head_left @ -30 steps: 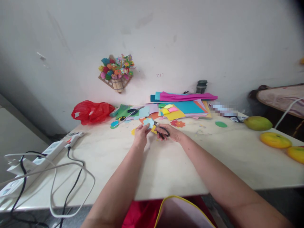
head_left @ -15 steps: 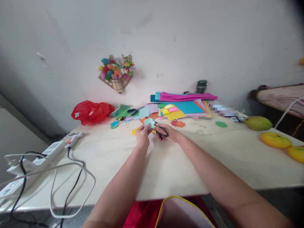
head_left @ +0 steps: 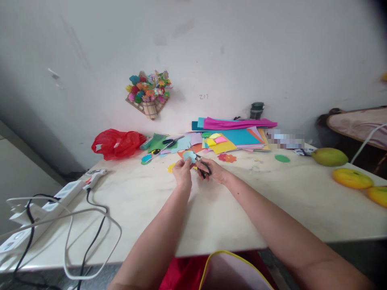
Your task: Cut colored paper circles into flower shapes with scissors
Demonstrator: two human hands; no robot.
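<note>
Pinched in the fingers of my left hand (head_left: 182,172) is a light blue paper flower (head_left: 189,156) with a scalloped edge. My right hand (head_left: 215,171) is closed round the black handles of a pair of scissors (head_left: 205,166). The scissors' blades point up and left, right beside the flower; whether they touch its edge I cannot tell. On the table beyond my hands lie red and orange paper flowers (head_left: 227,158), and a yellow paper piece (head_left: 171,167) shows left of my left hand.
Stacked coloured paper (head_left: 244,137) and small bright packets (head_left: 214,139) lie at the back. A second pair of scissors (head_left: 172,141) rests near a red plastic bag (head_left: 117,144). Power strips with cables (head_left: 68,192) run along the left; mangoes (head_left: 352,178) sit at the right. A green disc (head_left: 282,158) lies nearby.
The scissors and my right hand have shifted slightly left, closer to the flower. My left hand still holds the flower, nearly in the same place.
</note>
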